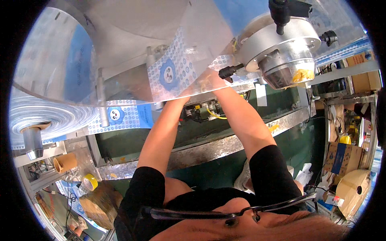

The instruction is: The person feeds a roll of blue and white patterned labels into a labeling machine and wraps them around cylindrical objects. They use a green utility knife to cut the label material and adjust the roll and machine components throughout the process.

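Both my arms reach forward under a clear plastic panel [132,94] into a machine. My left hand [185,93] is at the lower edge of a strip of printed film [171,74] with a blue cartoon figure on it; the film and glare cover its fingers. Beside it on the right, my right hand [212,80] shows only dimly through the panel, near the same film and a black clamp knob [230,73]. Its fingers cannot be made out, nor whether either hand grips the film.
A large film roll [52,116] sits on a metal spindle [33,142] at left. A silver hub [281,44] with black knobs juts out at upper right. A metal frame bar [201,154] crosses below my forearms. Cardboard boxes [341,158] stand at right; yellow tape [90,182] lies lower left.
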Demonstrator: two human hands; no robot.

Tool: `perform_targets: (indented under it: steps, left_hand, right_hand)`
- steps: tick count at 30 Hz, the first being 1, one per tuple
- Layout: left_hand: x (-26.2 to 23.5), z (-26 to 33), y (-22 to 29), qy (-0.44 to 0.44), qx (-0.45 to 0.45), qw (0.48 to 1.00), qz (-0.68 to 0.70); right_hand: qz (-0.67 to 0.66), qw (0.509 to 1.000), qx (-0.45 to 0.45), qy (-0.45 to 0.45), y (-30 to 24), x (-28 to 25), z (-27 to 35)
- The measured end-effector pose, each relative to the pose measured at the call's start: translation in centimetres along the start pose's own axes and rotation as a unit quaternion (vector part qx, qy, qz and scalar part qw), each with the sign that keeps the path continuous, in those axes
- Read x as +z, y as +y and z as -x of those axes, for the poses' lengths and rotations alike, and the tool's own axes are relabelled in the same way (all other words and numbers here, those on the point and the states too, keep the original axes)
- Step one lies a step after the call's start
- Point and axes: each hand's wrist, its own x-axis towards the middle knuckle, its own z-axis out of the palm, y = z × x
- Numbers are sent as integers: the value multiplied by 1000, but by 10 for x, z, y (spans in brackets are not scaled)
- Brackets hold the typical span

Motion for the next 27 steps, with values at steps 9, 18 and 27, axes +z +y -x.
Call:
perform_targets:
  steps: [9,18,27]
  left_hand:
    - [-10,6,-4,14,-4,1000,-10]
    - [-159,6,25,-71,-24,991,-108]
    - [-239,17,-80,14,-43,965,-258]
  right_hand:
    - [190,979,-51,-49,4,1,102]
    - [262,943,-190,-82,46,9,295]
    - [127,977,-165,36,-10,21,256]
